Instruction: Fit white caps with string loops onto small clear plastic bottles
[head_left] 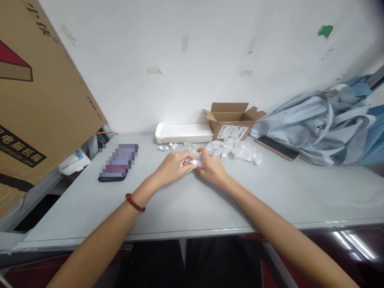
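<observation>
Near the middle of the table, my left hand (pixel 176 163) pinches a small white piece with a thin white cord (pixel 189 170) hanging from it. My right hand (pixel 210 166) meets it from the other side, fingers closed on a small translucent plastic bag (pixel 198 159). The white piece and the bag touch between my fingertips; fingers cover part of both. Behind my left hand lie several small white round pieces (pixel 167 147). A tangle of pale cord (pixel 189 146) sits just beyond the fingertips. To the right is a pile of translucent packets (pixel 237 150) with white pieces inside.
Against the wall stand a stack of white trays (pixel 183 131) and an open cardboard box (pixel 231 122). A phone with a blurred screen (pixel 120 162) lies left, another phone (pixel 277 148) right. Light blue cloth (pixel 315 124) heaps at right; a large carton (pixel 45 92) leans in from the left.
</observation>
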